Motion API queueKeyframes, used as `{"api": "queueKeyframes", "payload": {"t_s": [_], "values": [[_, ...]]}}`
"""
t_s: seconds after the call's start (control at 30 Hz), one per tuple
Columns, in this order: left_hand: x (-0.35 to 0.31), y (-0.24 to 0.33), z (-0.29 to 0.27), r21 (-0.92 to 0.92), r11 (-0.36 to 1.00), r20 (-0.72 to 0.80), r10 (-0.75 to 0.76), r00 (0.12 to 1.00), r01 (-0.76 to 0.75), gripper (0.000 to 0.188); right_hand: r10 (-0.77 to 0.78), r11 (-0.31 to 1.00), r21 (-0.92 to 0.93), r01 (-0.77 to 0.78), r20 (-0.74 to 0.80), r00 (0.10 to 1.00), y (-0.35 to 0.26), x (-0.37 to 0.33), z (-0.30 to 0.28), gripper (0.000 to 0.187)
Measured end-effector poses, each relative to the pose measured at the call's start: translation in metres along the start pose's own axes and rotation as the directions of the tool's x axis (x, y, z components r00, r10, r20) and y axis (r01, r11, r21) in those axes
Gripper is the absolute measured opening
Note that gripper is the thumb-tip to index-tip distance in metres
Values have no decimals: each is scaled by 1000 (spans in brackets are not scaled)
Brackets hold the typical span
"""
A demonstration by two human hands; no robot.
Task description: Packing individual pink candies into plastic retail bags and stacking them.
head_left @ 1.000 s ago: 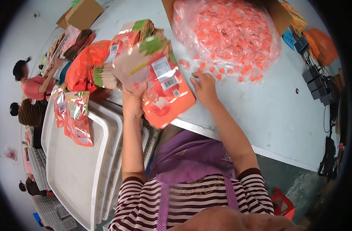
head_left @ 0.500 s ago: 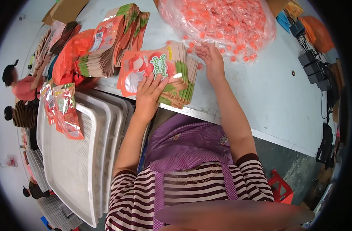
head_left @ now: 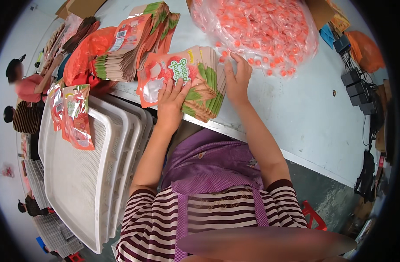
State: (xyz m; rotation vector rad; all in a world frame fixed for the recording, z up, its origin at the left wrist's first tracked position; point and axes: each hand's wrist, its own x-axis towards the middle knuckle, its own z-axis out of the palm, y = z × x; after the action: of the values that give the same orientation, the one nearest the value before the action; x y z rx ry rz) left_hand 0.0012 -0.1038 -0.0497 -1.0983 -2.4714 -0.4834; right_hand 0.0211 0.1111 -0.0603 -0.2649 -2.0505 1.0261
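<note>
My left hand (head_left: 170,106) lies with its fingers spread on the top of a fanned stack of red and tan snack pouches (head_left: 154,72) at the table's near edge. It presses on the lower part of the uppermost pouch. Just off the stack's right side is my right hand (head_left: 239,81), thumb and fingers apart, with nothing visible between them. A few loose wrapped orange-pink candies (head_left: 251,61) lie beside its fingertips. Beyond them sits a large clear bag full of the same candies (head_left: 265,26).
More stacked pouches (head_left: 117,63) and a red plastic bag (head_left: 88,52) lie to the left. Stacked white perforated trays (head_left: 73,174) stand there, two pouches (head_left: 77,115) on the top one. Black boxes with cables (head_left: 357,89) line the right edge. Other people (head_left: 29,89) work far left.
My right hand has moved slightly down and left toward the stack, its fingers now more bent. My left hand stays on the top pouch. The whole view has shifted a little.
</note>
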Motion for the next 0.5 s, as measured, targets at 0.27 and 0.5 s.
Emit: {"api": "queueKeyframes", "payload": {"t_s": [0.27, 0.5], "values": [[-13, 32, -1, 152, 988, 45, 17, 999, -24, 52, 86, 992, 86, -95, 104, 991, 11, -11, 7, 34], [-29, 25, -7, 312, 947, 24, -88, 996, 76, 53, -53, 998, 42, 46, 173, 984, -25, -20, 5, 36]]}}
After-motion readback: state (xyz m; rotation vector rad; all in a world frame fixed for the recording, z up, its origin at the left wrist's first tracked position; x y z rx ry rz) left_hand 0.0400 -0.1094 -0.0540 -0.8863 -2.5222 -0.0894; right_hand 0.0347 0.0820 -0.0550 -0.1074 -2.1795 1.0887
